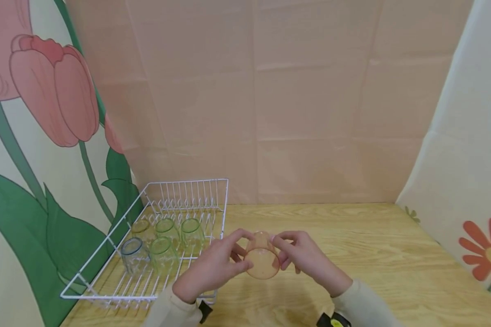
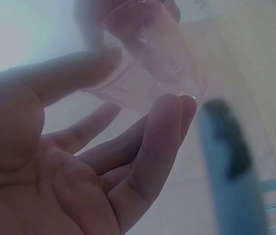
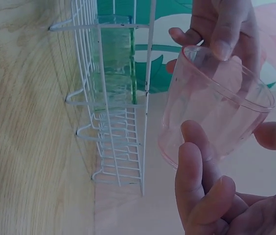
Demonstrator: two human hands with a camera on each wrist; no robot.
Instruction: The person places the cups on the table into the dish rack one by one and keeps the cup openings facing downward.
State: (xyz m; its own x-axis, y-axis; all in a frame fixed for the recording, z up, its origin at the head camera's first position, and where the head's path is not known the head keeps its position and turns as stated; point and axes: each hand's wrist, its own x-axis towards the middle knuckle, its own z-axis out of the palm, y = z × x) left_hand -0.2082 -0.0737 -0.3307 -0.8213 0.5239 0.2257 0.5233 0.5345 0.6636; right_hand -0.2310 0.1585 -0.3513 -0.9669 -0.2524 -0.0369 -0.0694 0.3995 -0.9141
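A see-through pink-orange glass [image 1: 263,265] is held in the air between both hands, above the wooden table, its wide mouth tilted toward the head camera. My left hand [image 1: 212,265] pinches it from the left, thumb near the rim and fingers along the side. From the other side my right hand [image 1: 311,259] grips it between thumb and fingers. The right wrist view shows the glass [image 3: 211,105] with nothing visible inside it. In the left wrist view the glass [image 2: 162,54] is hazy, with the left hand's thumb and fingertips against it.
To the left stands a white wire dish rack [image 1: 157,298]. Several glasses are in it: green ones [image 1: 192,231], a yellowish one [image 1: 142,230] and a blue-rimmed one [image 1: 135,256]. Wooden table [image 1: 352,254] extends to the right. Cloth [image 1: 303,104] hangs behind.
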